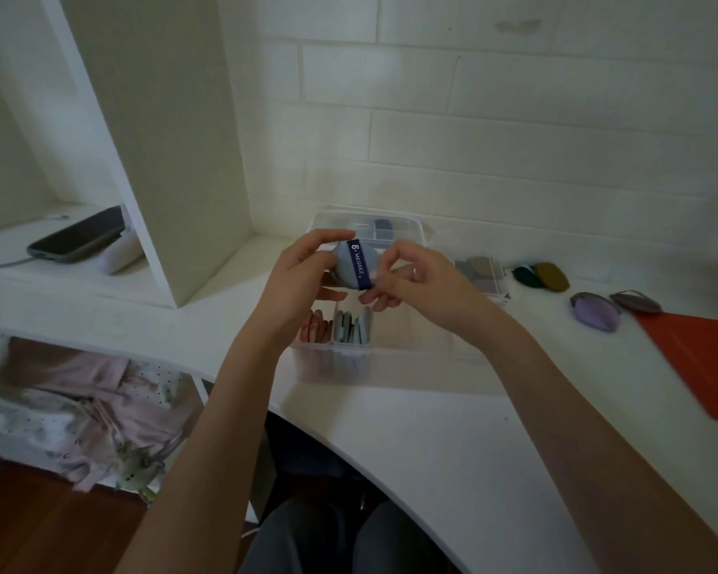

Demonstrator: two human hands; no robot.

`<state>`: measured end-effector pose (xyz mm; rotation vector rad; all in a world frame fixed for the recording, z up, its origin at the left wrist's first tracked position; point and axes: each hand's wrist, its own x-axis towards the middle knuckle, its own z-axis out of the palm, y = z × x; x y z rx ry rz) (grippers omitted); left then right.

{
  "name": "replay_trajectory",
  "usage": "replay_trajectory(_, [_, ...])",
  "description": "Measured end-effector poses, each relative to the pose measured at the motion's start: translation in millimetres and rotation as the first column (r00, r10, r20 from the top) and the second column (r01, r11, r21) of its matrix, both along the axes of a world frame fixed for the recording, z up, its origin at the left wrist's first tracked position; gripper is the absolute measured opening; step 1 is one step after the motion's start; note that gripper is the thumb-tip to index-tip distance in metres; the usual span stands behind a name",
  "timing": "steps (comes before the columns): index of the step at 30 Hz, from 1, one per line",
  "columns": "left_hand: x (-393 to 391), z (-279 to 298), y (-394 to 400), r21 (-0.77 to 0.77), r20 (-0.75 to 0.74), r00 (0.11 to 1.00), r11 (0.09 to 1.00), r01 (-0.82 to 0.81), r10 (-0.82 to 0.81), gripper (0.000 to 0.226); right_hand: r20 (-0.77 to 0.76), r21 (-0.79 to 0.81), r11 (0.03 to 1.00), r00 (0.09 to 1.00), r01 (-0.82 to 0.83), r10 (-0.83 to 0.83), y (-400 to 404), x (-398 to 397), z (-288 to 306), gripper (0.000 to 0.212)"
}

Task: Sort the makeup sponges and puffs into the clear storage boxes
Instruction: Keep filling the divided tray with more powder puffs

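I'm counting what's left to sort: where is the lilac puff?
In the head view, the lilac round puff lies on the white desk at right, between the orange folder and the dark green and mustard puffs.

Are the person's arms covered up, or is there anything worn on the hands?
Both arms are bare up to the picture's edge: no sleeves, watch or bracelets show. The left hand and the right hand wear no gloves. I cannot tell whether any finger has a ring.

White print "6. MEGREZ" running along the dark navy ribbon strap point(359, 265) across a round pale blue makeup puff point(345, 265), no other legible text
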<state>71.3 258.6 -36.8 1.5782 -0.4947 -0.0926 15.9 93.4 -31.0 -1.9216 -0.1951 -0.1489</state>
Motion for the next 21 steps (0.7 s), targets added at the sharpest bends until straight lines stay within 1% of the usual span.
replay_trajectory(2, [-1.1,-0.1,1.1,-0.007,0.015,1.0,1.0,0.009,-0.009,0.038,0.01,0.041,0.997,0.997,0.07,-0.07,0.7,0.8,0.0,0.016])
replay_trajectory(4, [-2.9,0.6,1.4,-0.006,0.035,0.999,1.0,0.025,-0.024,0.037,0.025,0.015,0.991,0.991,0.134,-0.135,1.6,1.7,-2.0,0.022])
replay_trajectory(7, [-4.3,1.7,1.6,-0.034,0.034,0.999,0.999,0.027,-0.026,0.034,0.051,0.004,0.982,0.981,0.187,-0.187,1.7,2.4,-3.8,0.028])
replay_trajectory(9, [-5.1,1.8,1.9,-0.051,0.031,0.999,0.998,0.028,-0.027,0.031,0.07,0.021,0.975,0.973,0.22,-0.22,-1.0,2.9,-3.5,0.025])
replay_trajectory(12, [-4.9,0.8,2.2,-0.035,0.031,0.999,0.999,0.019,-0.018,0.022,0.083,0.021,0.961,0.958,0.275,-0.276,-5.6,4.6,-3.2,0.015])
replay_trajectory(17, [-4.8,-0.2,1.8,-0.014,0.035,0.999,1.0,0.014,-0.013,0.015,0.068,-0.001,0.965,0.963,0.261,-0.26,-5.1,5.4,-4.1,0.009])
replay_trajectory(21, [-4.6,-0.4,2.2,-0.012,0.028,1.0,1.0,0.0,0.0,0.014,0.071,-0.002,0.966,0.964,0.258,-0.257,-5.3,6.3,-4.5,0.016])
